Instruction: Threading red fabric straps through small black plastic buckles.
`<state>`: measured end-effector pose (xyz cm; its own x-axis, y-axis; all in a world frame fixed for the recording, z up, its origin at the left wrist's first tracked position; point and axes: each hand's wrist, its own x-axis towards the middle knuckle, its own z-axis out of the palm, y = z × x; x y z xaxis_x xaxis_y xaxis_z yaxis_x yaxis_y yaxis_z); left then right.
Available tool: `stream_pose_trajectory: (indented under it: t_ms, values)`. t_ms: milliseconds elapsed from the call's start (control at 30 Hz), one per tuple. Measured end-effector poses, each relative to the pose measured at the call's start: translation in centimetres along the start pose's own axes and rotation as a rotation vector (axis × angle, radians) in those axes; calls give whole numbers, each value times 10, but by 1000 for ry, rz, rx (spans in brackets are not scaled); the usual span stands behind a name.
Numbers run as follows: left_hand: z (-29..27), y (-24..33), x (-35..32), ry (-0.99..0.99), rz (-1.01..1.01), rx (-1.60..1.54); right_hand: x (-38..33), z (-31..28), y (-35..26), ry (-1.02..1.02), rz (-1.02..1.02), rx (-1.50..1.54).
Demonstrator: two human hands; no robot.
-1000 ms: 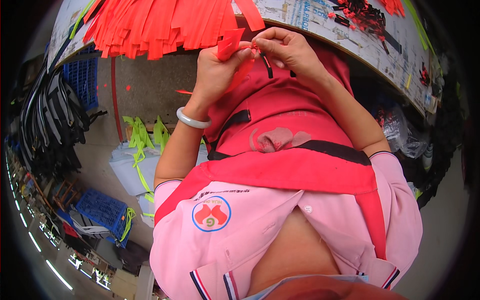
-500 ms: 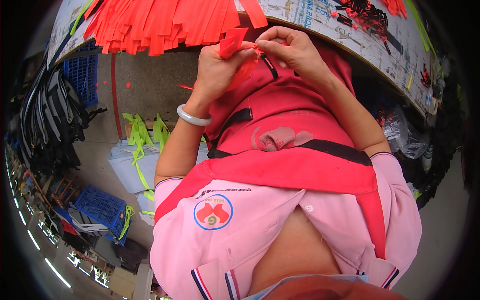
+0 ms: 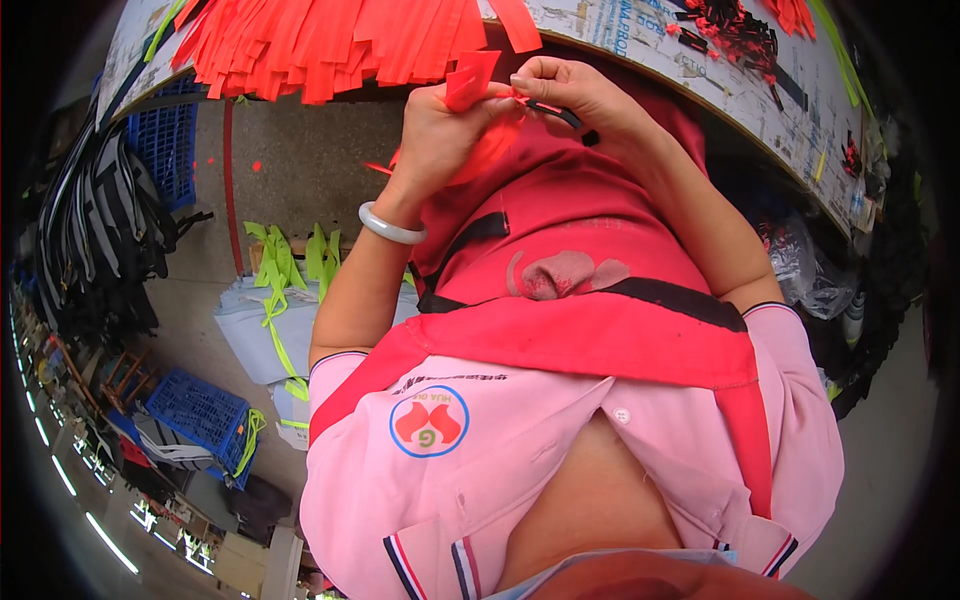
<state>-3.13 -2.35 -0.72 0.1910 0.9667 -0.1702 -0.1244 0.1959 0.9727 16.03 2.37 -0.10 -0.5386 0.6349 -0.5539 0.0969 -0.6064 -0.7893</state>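
Note:
My left hand (image 3: 445, 135) is closed around a bright orange-red fabric strip (image 3: 470, 82); one end sticks up above the fist and the rest hangs below it. My right hand (image 3: 575, 95) pinches at the strip's narrow tip, touching the left fingertips. From that pinch a small black strap piece (image 3: 555, 113) with a pale stripe points to the right under my right fingers. How it joins the orange strip is hidden by my fingers. Both hands are just in front of the table edge, above my red apron (image 3: 560, 220).
Many orange-red strips (image 3: 330, 45) overhang the table (image 3: 640, 40) at the front left. A pile of black pieces with orange bits (image 3: 735, 45) lies at its right. Black straps (image 3: 105, 210) hang on the left, near a blue crate (image 3: 200, 410) and pale sheets (image 3: 250, 330) with yellow-green ribbons.
The black strap piece has swung from hanging downward to lying sideways under my right fingers. Both hands stay together at nearly the same place.

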Motion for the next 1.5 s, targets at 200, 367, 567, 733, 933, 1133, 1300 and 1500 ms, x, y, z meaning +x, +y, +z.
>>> stream_pose_trajectory:
  t_ms: [200, 367, 567, 733, 933, 1133, 1300, 1500]
  values:
    - [-6, 2, -2, -12, -36, 46, -3, 19, 4, 132, -368, -216]
    - [-4, -1, 1, -7, 7, 81, -4, 10, -3, 36, -185, -79]
    - [-5, -10, -1, 27, -42, 23, -5, 16, 7, 19, -122, 37]
    - [-6, -13, -1, 60, -68, 15, -3, 18, 12, 78, -97, 10]
    - [-12, 3, 1, 49, -46, -197, -14, 16, 6, 50, 18, 130]
    - [-12, 40, 1, 17, -44, -210, -18, 24, -18, 230, -478, -15]
    - [-13, 50, -3, 8, -140, -319, -29, 25, -34, 145, -528, -105]
    - [-16, 39, 0, -33, -201, -337, -30, 26, -32, 134, -470, -337]
